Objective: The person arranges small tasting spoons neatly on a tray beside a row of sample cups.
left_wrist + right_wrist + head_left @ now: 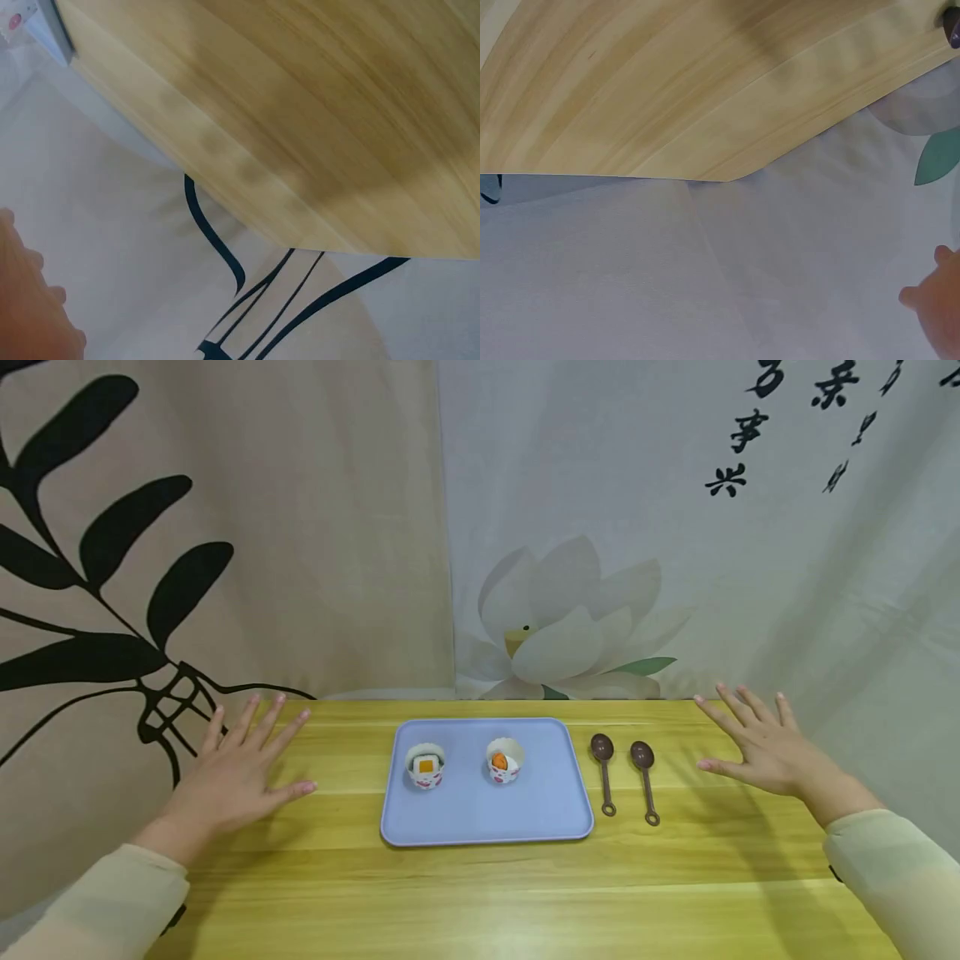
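Pale sleeves come in at near left & near right, over a yellow wood table. Left hand, at table's left end, is wide open w/ fingers spread, nothing held; right hand, at right end, likewise spread & holding nothing. Both cast shadows on the wood.

Btwn hands, mid-table: lt. blue rect. tray, well apart from left hand. Just right of it, two dk. brown spoons, btwn tray & right hand, untouched: left spoon & right spoon, the latter a bit nearer. Bowls point far, ring-ended handles near.

On tray, toward far side, 2 small white cups w/ red marks, set apart. Left cup has a white-&-orange sq. pc.; right cup, abt. mid-tray, an orange pc..

Far bkgd: hanging cloth w/ blk. leaf print at left, pale flower print & blk. characters at right.
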Demonstrator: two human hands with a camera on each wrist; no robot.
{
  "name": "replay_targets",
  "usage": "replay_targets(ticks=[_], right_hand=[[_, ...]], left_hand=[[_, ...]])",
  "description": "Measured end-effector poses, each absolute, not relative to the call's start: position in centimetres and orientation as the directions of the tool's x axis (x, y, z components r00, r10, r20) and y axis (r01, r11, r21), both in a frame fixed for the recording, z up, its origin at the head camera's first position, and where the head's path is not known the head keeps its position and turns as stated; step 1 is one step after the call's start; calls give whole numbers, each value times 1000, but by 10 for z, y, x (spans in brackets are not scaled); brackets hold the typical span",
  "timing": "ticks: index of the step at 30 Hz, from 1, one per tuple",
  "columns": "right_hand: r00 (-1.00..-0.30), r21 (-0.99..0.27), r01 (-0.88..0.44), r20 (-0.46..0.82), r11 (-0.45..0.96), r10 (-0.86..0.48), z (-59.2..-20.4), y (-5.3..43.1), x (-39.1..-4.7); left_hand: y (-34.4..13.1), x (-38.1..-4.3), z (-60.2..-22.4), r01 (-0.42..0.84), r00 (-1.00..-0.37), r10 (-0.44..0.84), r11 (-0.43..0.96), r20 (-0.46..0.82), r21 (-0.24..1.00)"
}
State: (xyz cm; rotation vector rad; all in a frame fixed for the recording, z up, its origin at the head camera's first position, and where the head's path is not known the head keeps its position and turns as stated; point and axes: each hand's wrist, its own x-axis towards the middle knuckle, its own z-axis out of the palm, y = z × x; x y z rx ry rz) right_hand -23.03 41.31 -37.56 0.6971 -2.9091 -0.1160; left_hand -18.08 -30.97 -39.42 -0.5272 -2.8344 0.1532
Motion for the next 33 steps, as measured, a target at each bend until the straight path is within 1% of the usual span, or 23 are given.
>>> replay_targets(ticks=[8, 19, 33], right_hand=[[-885, 113, -440, 111, 891, -452, -377, 411, -228], [-890, 96, -434, 107, 896, -443, -380, 406, -221], [-853, 85, -486, 173, 870, -493, -386, 398, -215]], left_hand=[[-305, -177, -396, 344, -902, 372, 926, 218, -156], [-298, -172, -402, 348, -906, 369, 928, 205, -133], [-288, -165, -409, 370, -896, 387, 922, 217, -115]])
